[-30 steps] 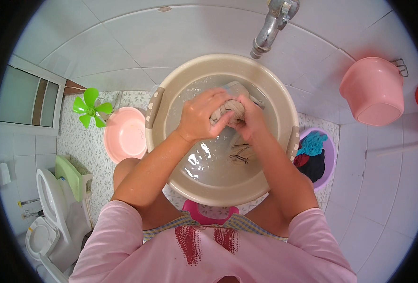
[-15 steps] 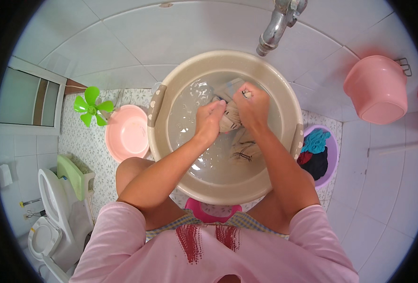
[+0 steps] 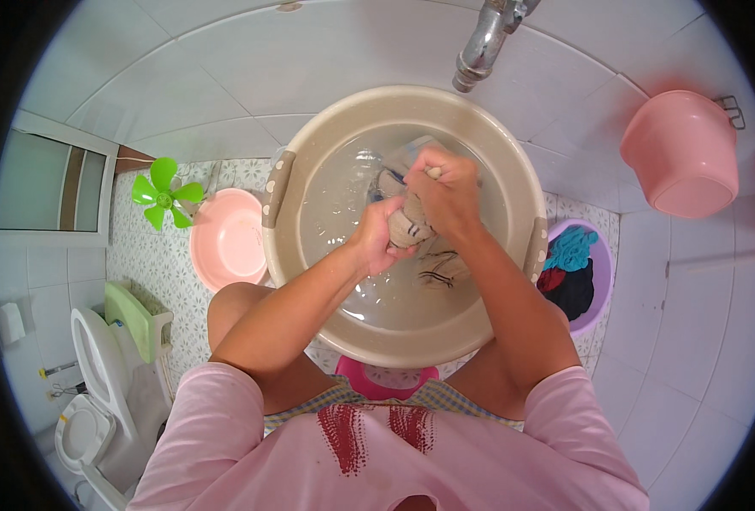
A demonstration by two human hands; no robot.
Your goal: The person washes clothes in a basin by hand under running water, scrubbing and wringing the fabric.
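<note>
A large beige washtub (image 3: 330,334) of cloudy water stands in front of me. Both my hands grip one wet beige garment (image 3: 410,223) with dark stripes, bunched up over the water. My left hand (image 3: 383,234) is closed round its nearer, lower part. Closed on the cloth a little farther off and to the right, my right hand (image 3: 447,189) has a small tuft poking out at its thumb. The rest of the garment trails in the water, toward the far side and near my right wrist. Its exact kind does not show.
A metal tap (image 3: 481,53) juts from the wall beyond the tub. Left are a pink basin (image 3: 229,240), a green fan (image 3: 164,199) and a toilet (image 3: 105,358). Right, a purple basin (image 3: 600,300) holds clothes; a pink bucket (image 3: 682,153) hangs above. A pink stool (image 3: 377,381) is below me.
My left hand has shifted nearer to me and turned, now wrapped round the bunched cloth. My right hand has tilted leftward over it. The view has shifted slightly.
</note>
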